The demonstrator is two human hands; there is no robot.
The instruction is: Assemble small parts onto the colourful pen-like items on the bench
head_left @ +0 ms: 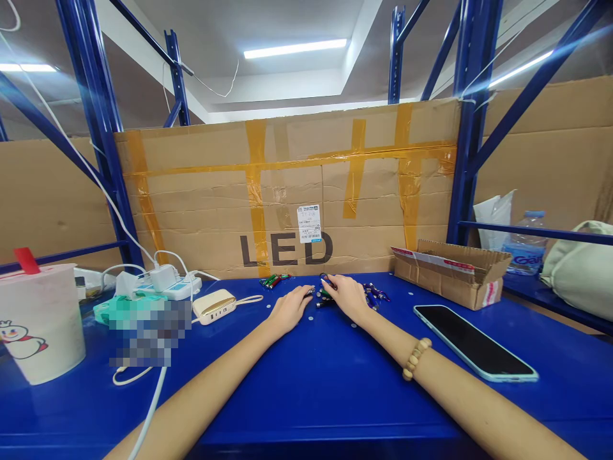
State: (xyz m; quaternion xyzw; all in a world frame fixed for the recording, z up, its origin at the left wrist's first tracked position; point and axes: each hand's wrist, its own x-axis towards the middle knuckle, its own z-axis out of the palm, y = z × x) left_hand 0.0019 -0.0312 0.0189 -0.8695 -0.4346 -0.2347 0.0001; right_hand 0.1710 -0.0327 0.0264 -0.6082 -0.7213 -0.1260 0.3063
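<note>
My left hand point(290, 309) rests low over the blue shelf, its thumb and fingers closed on a small shiny metal piece point(310, 292). Just to the right, my right hand point(350, 298) has its fingers pinched around a small dark ring point(325, 277); whatever hangs from it is mostly hidden. Beside and partly under this hand lies a pile of small coloured metal pieces point(377, 294), purple and dark, too small to name. A smaller group of green and red pieces point(275, 280) lies beyond my left hand.
A phone point(476, 344) and an open cardboard box point(440, 271) are on the right. On the left are a cream power bank point(214, 306), a power strip point(177, 287), a white cable point(149, 409) and a paper cup point(43, 326). A cardboard sheet point(201, 217) closes the back.
</note>
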